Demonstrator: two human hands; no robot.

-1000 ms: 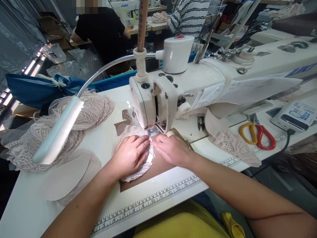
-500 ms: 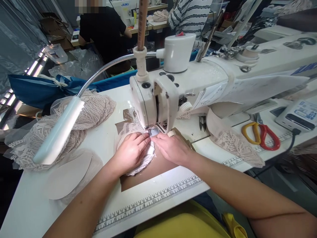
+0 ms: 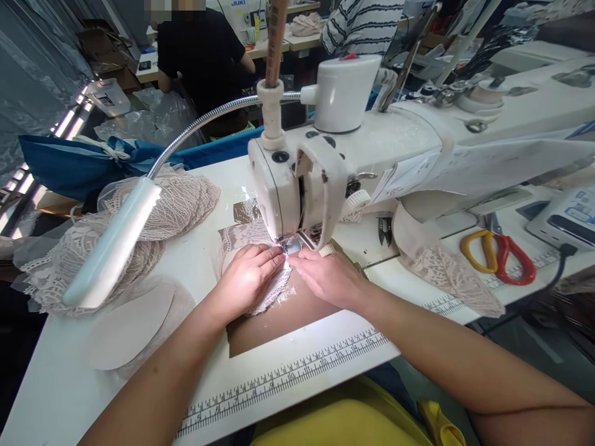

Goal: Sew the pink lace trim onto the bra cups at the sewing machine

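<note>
Under the needle area of a white sewing machine [image 3: 279, 192] lies a piece of pale lace fabric [image 3: 272, 296] with a curved edge. My left hand [image 3: 251, 272] rests on the lace, palm down, its fingers close together and pressing the cloth left of the presser foot. Just right of the foot, my right hand [image 3: 320, 272] has its fingertips together at the edge of the fabric; what is between them is too small to make out. A brown sheet [image 3: 274, 331] covers the table beneath both hands.
Lace piles [image 3: 171, 204] and smooth oval pieces [image 3: 132, 325] lie at left, below a lamp [image 3: 114, 241]. Small snips [image 3: 385, 231], a lace strip [image 3: 446, 279] and red-and-yellow scissors [image 3: 499, 254] are at right. A person in black [image 3: 202, 62] sits beyond the table.
The lace has shifted forward and turned under the foot; less of its curved edge shows below my left hand. Both hands stay near the foot. The view has moved slightly.
</note>
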